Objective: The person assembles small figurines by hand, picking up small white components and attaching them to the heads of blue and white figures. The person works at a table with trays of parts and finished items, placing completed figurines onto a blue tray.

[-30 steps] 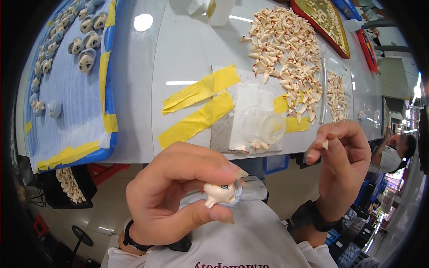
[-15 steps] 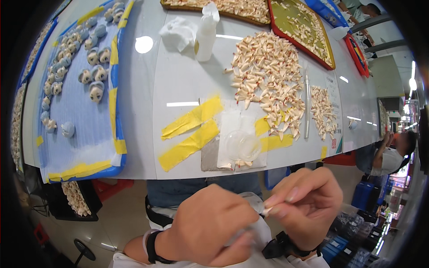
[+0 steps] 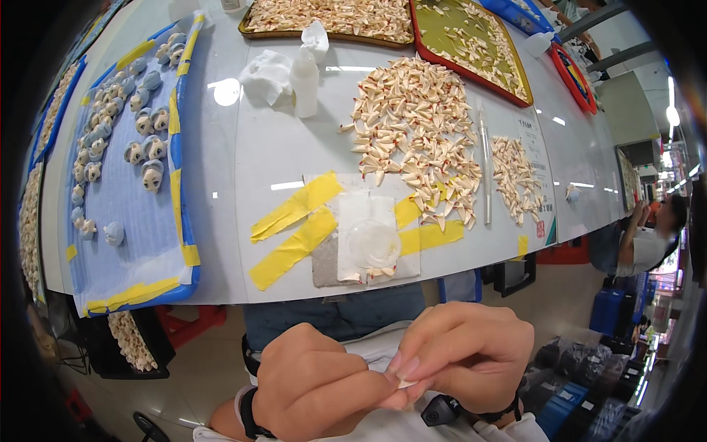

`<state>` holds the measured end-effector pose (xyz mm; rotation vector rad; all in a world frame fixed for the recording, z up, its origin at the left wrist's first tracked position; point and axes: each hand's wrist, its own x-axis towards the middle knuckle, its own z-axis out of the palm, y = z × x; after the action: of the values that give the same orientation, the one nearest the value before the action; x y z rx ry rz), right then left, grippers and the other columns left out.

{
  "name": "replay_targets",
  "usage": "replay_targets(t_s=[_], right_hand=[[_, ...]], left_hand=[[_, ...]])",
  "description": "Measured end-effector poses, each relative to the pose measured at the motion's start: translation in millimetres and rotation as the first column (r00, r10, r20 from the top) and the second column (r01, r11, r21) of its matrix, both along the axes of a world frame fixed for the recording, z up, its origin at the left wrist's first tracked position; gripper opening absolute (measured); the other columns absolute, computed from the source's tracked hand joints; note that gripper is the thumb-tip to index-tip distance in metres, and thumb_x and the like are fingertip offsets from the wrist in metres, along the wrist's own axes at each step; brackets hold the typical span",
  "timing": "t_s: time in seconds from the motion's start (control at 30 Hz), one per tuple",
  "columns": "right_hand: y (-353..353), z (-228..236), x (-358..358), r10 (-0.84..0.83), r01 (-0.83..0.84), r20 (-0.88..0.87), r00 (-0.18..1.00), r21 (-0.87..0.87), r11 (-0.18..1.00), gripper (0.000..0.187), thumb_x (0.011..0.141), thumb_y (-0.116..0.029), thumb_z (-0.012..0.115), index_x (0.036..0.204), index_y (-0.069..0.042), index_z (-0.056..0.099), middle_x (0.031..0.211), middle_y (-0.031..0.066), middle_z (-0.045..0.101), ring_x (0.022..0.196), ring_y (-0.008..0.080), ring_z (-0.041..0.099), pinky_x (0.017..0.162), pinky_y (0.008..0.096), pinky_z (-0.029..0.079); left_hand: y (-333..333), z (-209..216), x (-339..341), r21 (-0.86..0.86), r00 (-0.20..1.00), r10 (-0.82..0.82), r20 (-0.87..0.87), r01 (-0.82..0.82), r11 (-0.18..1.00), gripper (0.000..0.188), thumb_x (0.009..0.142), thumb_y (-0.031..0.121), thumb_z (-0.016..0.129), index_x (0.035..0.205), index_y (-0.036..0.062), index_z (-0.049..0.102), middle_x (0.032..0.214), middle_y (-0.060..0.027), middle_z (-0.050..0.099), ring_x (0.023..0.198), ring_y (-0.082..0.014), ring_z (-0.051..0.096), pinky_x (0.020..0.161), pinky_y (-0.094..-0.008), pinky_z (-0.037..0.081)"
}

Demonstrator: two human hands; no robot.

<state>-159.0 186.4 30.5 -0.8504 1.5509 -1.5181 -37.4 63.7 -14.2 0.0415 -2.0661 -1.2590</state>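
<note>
In front of my lap, my left hand and my right hand meet fingertip to fingertip. Between them a small cream-coloured pointed piece shows, pinched by my right thumb and fingers. My left hand is closed, its thumb and forefinger pressed against the same piece; most of it is hidden. On the table ahead stands a round clear dish on white paper over a grey board. A few small pieces lie at its near side. Beyond it spreads a heap of red-tipped cream pieces.
To the left is a blue tray of small blue-haired doll heads. Yellow tape strips cross the board. A white bottle, crumpled tissue, a slim clear tool and a red-rimmed tray lie farther back. A person sits at right.
My right hand has moved left and down to my left hand, so their fingertips now meet at the small piece. My view has shifted slightly; the table things look unmoved.
</note>
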Motion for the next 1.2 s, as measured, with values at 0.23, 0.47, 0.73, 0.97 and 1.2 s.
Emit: replay_targets(t_s=[0.23,0.47,0.73,0.97,1.2], right_hand=[[-11,-10,-5,0.056,-0.118,-0.478,0.877,-0.100,0.988,0.013,0.066,0.006,0.063,0.076,-0.003,0.062,0.075,0.0105,0.060,0.067,0.0189,0.058,0.057,0.0268,0.044],[-30,-26,-27,-0.276,0.199,-0.731,0.624,-0.193,0.961,0.014,0.063,0.010,0.061,0.074,0.001,0.058,0.073,0.0097,0.055,0.066,0.0172,0.051,0.060,0.0245,0.040],[-39,-25,-26,-0.152,0.211,-0.930,0.336,-0.083,0.974,0.020,0.054,0.011,0.063,0.070,0.000,0.061,0.069,0.0085,0.055,0.064,0.0168,0.050,0.058,0.0249,0.038],[-39,-26,-23,-0.194,0.193,-0.907,0.374,-0.129,0.973,0.018,0.058,0.010,0.063,0.074,0.000,0.060,0.071,0.0091,0.053,0.064,0.0162,0.048,0.057,0.0246,0.037],[-26,-18,0,-0.164,0.074,-0.621,0.766,-0.168,0.983,0.012,0.074,-0.002,0.062,0.081,-0.003,0.053,0.075,0.0090,0.049,0.066,0.0145,0.046,0.057,0.0218,0.038]], left_hand=[[-19,-14,-5,0.169,0.984,-0.169,-0.048,0.175,0.970,0.036,0.068,0.030,0.074,0.079,0.0033,0.052,0.067,-0.0043,0.048,0.057,-0.0125,0.043,0.049,-0.0232,0.030],[-15,-19,3,0.574,0.997,-0.075,0.014,0.053,0.817,0.041,0.079,0.028,0.061,0.098,0.0018,0.037,0.081,-0.0149,0.048,0.063,-0.0146,0.047,0.059,-0.0234,0.041],[-27,-24,6,0.562,0.992,-0.126,0.026,0.090,0.822,0.046,0.075,0.026,0.068,0.101,-0.0030,0.044,0.087,-0.0177,0.054,0.072,-0.0224,0.059,0.058,-0.0273,0.048],[-18,-17,3,0.711,0.994,-0.107,-0.002,0.077,0.699,0.048,0.068,0.019,0.074,0.100,-0.0030,0.048,0.093,-0.0207,0.055,0.073,-0.0236,0.060,0.063,-0.0299,0.050],[-7,-11,-4,0.792,0.999,-0.047,0.021,0.012,0.611,0.051,0.065,0.021,0.077,0.100,-0.0021,0.048,0.092,-0.0181,0.056,0.072,-0.0206,0.059,0.064,-0.0292,0.049]])
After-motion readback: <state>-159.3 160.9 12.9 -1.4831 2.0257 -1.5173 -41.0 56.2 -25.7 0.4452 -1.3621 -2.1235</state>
